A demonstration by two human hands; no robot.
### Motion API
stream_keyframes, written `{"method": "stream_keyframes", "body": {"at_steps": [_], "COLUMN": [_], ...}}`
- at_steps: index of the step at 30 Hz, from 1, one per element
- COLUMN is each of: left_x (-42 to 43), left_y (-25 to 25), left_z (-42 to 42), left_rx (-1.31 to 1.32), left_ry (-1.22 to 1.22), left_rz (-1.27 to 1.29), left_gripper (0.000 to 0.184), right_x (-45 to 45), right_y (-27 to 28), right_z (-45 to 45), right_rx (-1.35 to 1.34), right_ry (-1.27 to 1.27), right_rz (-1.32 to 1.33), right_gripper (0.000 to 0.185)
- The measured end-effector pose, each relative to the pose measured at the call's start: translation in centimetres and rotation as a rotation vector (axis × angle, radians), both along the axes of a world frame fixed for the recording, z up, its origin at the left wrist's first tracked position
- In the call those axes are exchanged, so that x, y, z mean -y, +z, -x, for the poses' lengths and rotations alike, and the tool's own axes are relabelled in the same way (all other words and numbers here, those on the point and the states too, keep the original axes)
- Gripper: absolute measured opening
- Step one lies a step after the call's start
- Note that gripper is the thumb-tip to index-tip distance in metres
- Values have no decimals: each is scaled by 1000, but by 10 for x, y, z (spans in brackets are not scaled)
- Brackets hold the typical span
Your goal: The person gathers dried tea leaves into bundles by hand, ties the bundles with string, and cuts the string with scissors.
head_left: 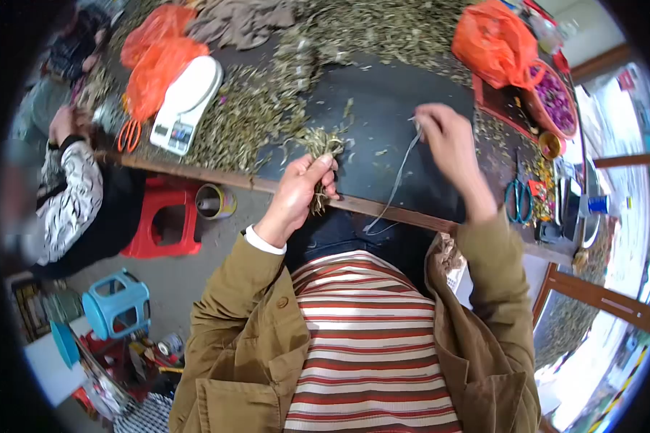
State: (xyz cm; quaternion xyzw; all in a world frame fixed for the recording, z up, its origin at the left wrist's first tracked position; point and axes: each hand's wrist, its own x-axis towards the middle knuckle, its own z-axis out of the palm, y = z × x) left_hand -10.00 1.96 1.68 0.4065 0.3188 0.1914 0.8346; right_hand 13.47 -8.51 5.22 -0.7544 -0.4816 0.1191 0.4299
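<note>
My left hand [296,189] is wrapped round a small bundle of dried leaves [319,141], held upright over the table's near edge. The leaf tips fan out above the thumb, and the stalk ends hang below the fingers. To the right, my right hand [446,141] pinches one end of a thin pale string [399,177] above the dark tabletop [383,101]. The string runs down past the wooden edge and loops near my lap. Its link to the bundle, if any, cannot be made out.
Loose dried leaves [245,123] cover much of the table. A white scale [186,105] and orange-handled scissors [128,135] lie left. At right are blue-handled scissors [518,198], an orange bag [495,43] and a basket of purple petals [554,101]. A co-worker's sleeve [72,202] shows at left.
</note>
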Motion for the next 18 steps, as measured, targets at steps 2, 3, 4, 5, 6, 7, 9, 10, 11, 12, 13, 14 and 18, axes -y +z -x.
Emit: {"method": "stream_keyframes", "body": {"at_steps": [2,3,4,5,6,7,9,10,11,12,13,14,18], "left_x": [3,1,-3,-4,-4,-5,-9,-10,-11,-12,-13,-13,-14], "left_y": [2,4,6,6,5,5,5,6,6,6,6,6,11], "left_z": [-17,-26,-36,-41,-44,-46,-52,-55,-56,-57,-58,-59,-69], "left_rx": [-52,-78,-65,-46,-35,-25,-23,-6,10,29,47,36,68], "left_ry": [-144,-210,-219,-295,-372,-453,-549,-612,-672,-725,-772,-768,-1030], "left_rz": [-8,-18,-30,4,42,76,108,109,113,118,124,133,-29], "left_gripper": [17,17,17,17,17,18,19,19,20,21,22,22,28], "right_x": [-6,-6,-5,-3,-3,-4,7,16,21,25,28,31,41], "right_y": [-38,-45,-15,13,15,13,2,-7,-9,-12,-14,-14,-23], "right_z": [-54,-65,-53,-28,-18,-1,29,37,37,36,34,33,29], "right_rx": [306,405,370,323,414,453,553,615,606,534,460,319,-197], "right_ry": [-57,-119,-91,-53,142,352,521,483,475,465,460,523,644], "right_rz": [59,-21,-96,-157,-328,-294,-221,-181,-179,-152,-126,-129,-56], "right_gripper": [24,27,29,31,30,31,32,33,33,34,35,34,29]}}
